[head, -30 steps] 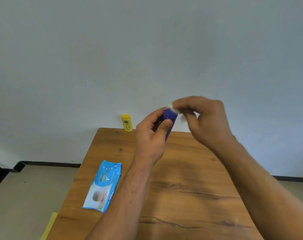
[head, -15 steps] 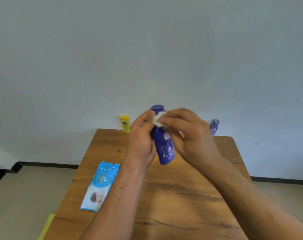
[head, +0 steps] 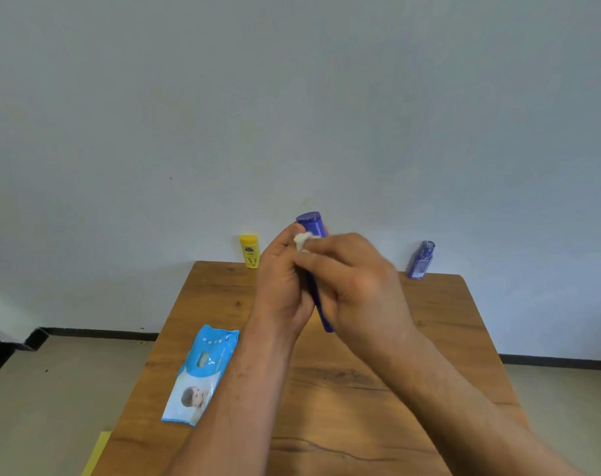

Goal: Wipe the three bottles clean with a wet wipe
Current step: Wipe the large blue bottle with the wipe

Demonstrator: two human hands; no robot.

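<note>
A tall dark blue bottle (head: 312,224) is held upright above the wooden table (head: 446,321). My left hand (head: 281,283) grips its body from the left. My right hand (head: 357,283) wraps over the bottle from the right and pinches a small white wet wipe (head: 302,240) against it just below the cap. Most of the bottle is hidden between my hands; only the cap and the bottom end show. A yellow bottle (head: 249,250) stands at the table's far left edge. A small blue bottle (head: 421,260) stands at the far right.
A light blue pack of wet wipes (head: 202,372) lies on the left side of the table. A plain wall rises right behind the table. Beige floor lies to either side, and a yellow strip (head: 96,455) shows at the bottom left.
The blue bottle has been turned upright from a tilted hold. My right hand has moved down from the cap onto the bottle's body with the wipe, covering more of it.
</note>
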